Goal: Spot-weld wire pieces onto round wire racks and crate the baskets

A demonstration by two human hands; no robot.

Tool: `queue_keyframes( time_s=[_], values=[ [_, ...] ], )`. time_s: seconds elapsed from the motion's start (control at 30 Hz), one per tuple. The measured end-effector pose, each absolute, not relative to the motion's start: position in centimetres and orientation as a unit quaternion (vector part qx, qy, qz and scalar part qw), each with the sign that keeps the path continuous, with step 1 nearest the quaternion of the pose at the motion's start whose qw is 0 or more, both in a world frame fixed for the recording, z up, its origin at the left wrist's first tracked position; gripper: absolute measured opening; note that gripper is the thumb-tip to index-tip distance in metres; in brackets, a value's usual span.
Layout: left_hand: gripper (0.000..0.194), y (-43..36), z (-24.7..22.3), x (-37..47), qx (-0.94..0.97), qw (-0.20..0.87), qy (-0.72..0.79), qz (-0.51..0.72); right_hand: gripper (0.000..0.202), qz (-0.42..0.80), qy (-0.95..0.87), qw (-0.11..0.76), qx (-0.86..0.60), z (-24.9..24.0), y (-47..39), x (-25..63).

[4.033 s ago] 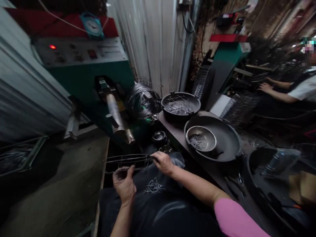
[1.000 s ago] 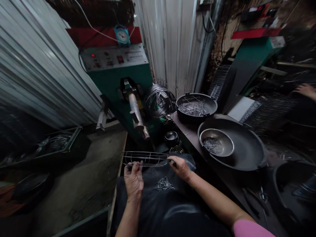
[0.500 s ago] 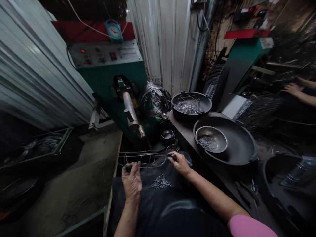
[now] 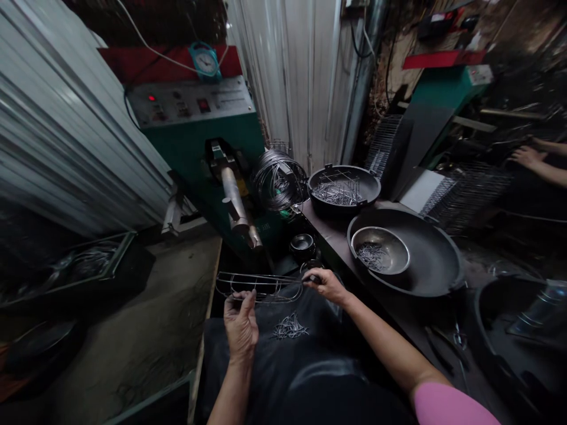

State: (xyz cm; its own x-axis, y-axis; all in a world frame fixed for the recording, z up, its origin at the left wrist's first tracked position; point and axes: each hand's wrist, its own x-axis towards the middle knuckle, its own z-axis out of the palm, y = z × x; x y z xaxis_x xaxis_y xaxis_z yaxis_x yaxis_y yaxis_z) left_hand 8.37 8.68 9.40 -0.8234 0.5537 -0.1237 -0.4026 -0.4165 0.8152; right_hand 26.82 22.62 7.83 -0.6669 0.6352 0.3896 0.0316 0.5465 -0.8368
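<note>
A wire frame [image 4: 266, 284] with rounded ends and cross wires is held level above my lap. My left hand [image 4: 241, 324] grips its near left side between thumb and fingers. At its right end my right hand [image 4: 325, 284] is closed in a pinch. Something dark shows at those fingertips; I cannot make out what it is. A small heap of short bent wire pieces [image 4: 290, 326] lies on the dark apron [image 4: 266, 366] over my lap, below the frame.
Ahead stands a green machine [image 4: 204, 130] with a projecting metal arm [image 4: 237, 203]. To my right, a metal bowl [image 4: 396, 251] of wire pieces sits in a large black pan [image 4: 436, 260]. Behind is a smaller pan [image 4: 372, 189]. Another person's hand [image 4: 529, 156] shows far right.
The wire frame has tilted slightly, its cross wires showing more clearly. Both hands have shifted a little to the right in the view. The wire heap lies as before.
</note>
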Motion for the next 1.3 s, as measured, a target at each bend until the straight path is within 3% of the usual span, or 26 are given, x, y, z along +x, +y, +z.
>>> queue_keyframes(
  time_s=[0.17,0.27,0.47,0.67,1.03,1.3],
  values=[
    [0.037,9.0,9.1,8.2,0.063,0.266,0.464,0.842,0.014,0.376,-0.814,0.396,-0.198,6.8,21.7,26.8],
    [0.038,9.0,9.2,8.4,0.067,0.276,0.462,0.84,0.023,0.356,-0.816,0.409,-0.202,7.0,21.9,26.5],
    [0.039,8.9,8.9,8.7,0.065,0.29,0.472,0.83,0.014,0.358,-0.848,0.349,-0.178,7.7,23.0,26.2],
    [0.038,9.7,8.0,9.0,0.05,0.266,0.497,0.825,0.023,0.216,-0.872,0.393,-0.197,5.7,20.2,26.7],
    [0.056,9.7,7.9,10.5,0.06,0.228,0.541,0.807,0.024,0.115,-0.92,0.291,-0.237,5.4,18.1,26.0],
    [0.077,9.8,8.1,10.9,0.13,0.199,0.634,0.736,0.022,0.128,-0.932,0.253,-0.228,4.8,17.3,25.9]
  ],
)
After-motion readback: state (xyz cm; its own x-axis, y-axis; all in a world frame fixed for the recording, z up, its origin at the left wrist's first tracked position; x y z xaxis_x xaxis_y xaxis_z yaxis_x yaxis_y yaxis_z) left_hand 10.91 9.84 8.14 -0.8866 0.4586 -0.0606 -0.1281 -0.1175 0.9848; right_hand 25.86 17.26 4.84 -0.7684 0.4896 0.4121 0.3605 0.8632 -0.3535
